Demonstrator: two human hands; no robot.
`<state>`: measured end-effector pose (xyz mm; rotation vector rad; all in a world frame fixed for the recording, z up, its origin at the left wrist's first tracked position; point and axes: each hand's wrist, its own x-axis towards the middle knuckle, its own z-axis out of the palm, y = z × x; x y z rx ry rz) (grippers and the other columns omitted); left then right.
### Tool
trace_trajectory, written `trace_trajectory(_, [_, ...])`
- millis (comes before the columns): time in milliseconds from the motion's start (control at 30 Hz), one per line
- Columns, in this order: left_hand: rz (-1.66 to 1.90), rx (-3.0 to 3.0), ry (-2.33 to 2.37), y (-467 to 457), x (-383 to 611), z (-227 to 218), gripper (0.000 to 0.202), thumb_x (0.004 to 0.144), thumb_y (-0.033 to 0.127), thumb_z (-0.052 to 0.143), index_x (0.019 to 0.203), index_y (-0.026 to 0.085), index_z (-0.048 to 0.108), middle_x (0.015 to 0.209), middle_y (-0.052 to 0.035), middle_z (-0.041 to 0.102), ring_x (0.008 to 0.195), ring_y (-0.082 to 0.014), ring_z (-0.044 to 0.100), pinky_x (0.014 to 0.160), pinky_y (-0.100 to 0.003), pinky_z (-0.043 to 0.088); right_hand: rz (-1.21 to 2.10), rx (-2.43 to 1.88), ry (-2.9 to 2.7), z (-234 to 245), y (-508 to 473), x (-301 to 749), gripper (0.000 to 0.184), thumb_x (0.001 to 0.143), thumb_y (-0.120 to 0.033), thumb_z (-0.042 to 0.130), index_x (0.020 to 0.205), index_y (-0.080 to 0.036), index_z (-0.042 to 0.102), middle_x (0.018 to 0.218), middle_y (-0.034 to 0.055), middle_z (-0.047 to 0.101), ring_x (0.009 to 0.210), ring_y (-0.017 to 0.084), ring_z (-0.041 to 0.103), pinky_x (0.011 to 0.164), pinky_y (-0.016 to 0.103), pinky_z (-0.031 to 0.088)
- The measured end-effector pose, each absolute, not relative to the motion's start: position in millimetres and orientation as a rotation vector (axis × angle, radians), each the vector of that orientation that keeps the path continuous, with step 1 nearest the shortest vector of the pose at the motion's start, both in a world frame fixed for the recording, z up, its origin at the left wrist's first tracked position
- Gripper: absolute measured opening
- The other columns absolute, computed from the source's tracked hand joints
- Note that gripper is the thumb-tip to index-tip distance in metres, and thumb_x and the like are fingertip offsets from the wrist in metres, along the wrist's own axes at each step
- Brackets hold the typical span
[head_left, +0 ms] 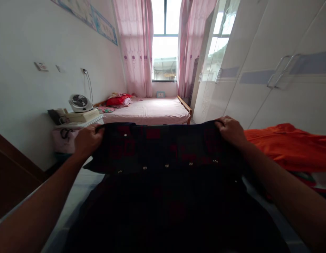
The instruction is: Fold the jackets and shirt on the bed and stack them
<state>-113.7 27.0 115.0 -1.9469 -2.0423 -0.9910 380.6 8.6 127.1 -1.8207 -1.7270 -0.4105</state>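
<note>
Stretched between my two hands is a dark garment [157, 147] with a pattern of dull red squares. A row of small shiny buttons or snaps runs across it from side to side. My left hand [88, 140] grips its upper left corner, fingers closed around the cloth. At the upper right corner my right hand [230, 130] is closed on the fabric in the same way. The lower part of the garment spreads toward me over a pale surface, too dark to show its folds.
Orange clothing [289, 144] lies to the right, in front of a white wardrobe [258, 70]. A small fan [80, 102] stands on a box at the left. Beyond is a bed [155, 110] with a pink sheet and a red bundle [119, 99], below a window with pink curtains [135, 45].
</note>
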Motion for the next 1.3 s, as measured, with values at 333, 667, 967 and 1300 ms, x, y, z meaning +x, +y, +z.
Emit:
trace_trajectory(333, [-0.611, -2.355, -2.069, 4.2, -111.9, 16.2, 0.053, 0.074, 0.044, 0.044, 0.113, 0.011, 0.061, 0.118, -0.016, 0.061, 0.11, -0.0295, 0.057, 0.098, -0.04, 0.042, -0.005, -1.773, -2.06, 30.0, -27.6, 363.7, 0.039, 0.086, -0.036, 0.044, 0.12, -0.022, 0.056, 0.126, 0.0092, 0.055, 0.113, 0.027, 0.053, 0.096, 0.041, 0.041])
trace_trajectory(667, [-0.574, -2.232, -2.457, -32.5, -129.5, -6.0, 0.063, 0.069, 0.048, 0.046, 0.117, 0.007, 0.051, 0.106, -0.0175, 0.064, 0.096, -0.0304, 0.061, 0.084, -0.04, 0.046, 0.201, -1.731, -1.819, -21.2, -59.9, 377.2, 0.029, 0.084, -0.034, 0.041, 0.102, -0.022, 0.06, 0.107, 0.0078, 0.064, 0.099, 0.023, 0.061, 0.09, 0.037, 0.046])
trace_trajectory(967, [-1.241, -1.916, -2.907, -23.4, -120.6, 3.5, 0.055, 0.061, 0.048, 0.061, 0.102, 0.011, 0.06, 0.088, -0.0124, 0.069, 0.072, -0.0247, 0.066, 0.057, -0.03, 0.047, -0.012, -1.762, -1.645, -18.5, -66.7, 386.4, 0.032, 0.081, -0.041, 0.039, 0.097, -0.021, 0.058, 0.099, 0.0089, 0.065, 0.094, 0.025, 0.061, 0.087, 0.039, 0.046])
trace_trajectory(1300, [-1.695, -1.862, -2.902, -6.2, -125.8, 23.9, 0.042, 0.053, 0.034, 0.067, 0.089, 0.012, 0.064, 0.076, -0.0051, 0.068, 0.069, -0.0179, 0.063, 0.056, -0.023, 0.048, 0.092, -1.779, -1.648, -19.7, -64.9, 387.3, 0.033, 0.079, -0.044, 0.041, 0.095, -0.022, 0.06, 0.1, 0.0077, 0.068, 0.093, 0.026, 0.063, 0.085, 0.039, 0.048])
